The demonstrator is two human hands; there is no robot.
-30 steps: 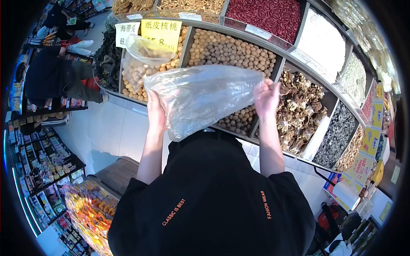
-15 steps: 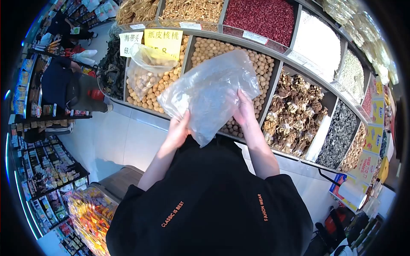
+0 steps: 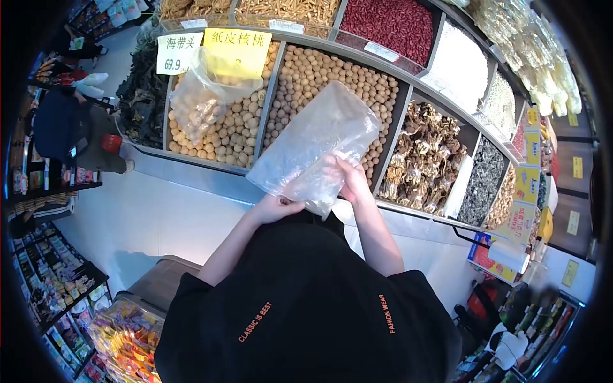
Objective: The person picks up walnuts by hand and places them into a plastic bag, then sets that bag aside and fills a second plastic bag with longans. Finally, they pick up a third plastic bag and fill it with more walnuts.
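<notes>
A clear plastic bag [image 3: 316, 140] hangs between my hands, in front of a bin of round brown nuts [image 3: 297, 80]. My left hand [image 3: 279, 207] pinches its lower left edge between thumb and fingers. At its lower right side, my right hand [image 3: 350, 179] is closed on the film, thumb towards the bag and some fingers hidden. The bag looks empty and slightly crumpled. Further left, another clear bag [image 3: 201, 105] with walnuts inside rests on the walnut bin [image 3: 246, 124], beneath a yellow sign [image 3: 236, 52].
Bins of dried brown bundles [image 3: 424, 159], dark dried pieces [image 3: 482, 185] and red beans [image 3: 389, 29] line the display. A person in dark clothes [image 3: 57, 124] is at the left. A lidded container [image 3: 153, 281] stands lower left, a plastic roll [image 3: 509, 256] lower right.
The bag between my hands is narrower and more gathered. My left hand has moved slightly down, my right hand down and left. The display has shifted left and up in view.
</notes>
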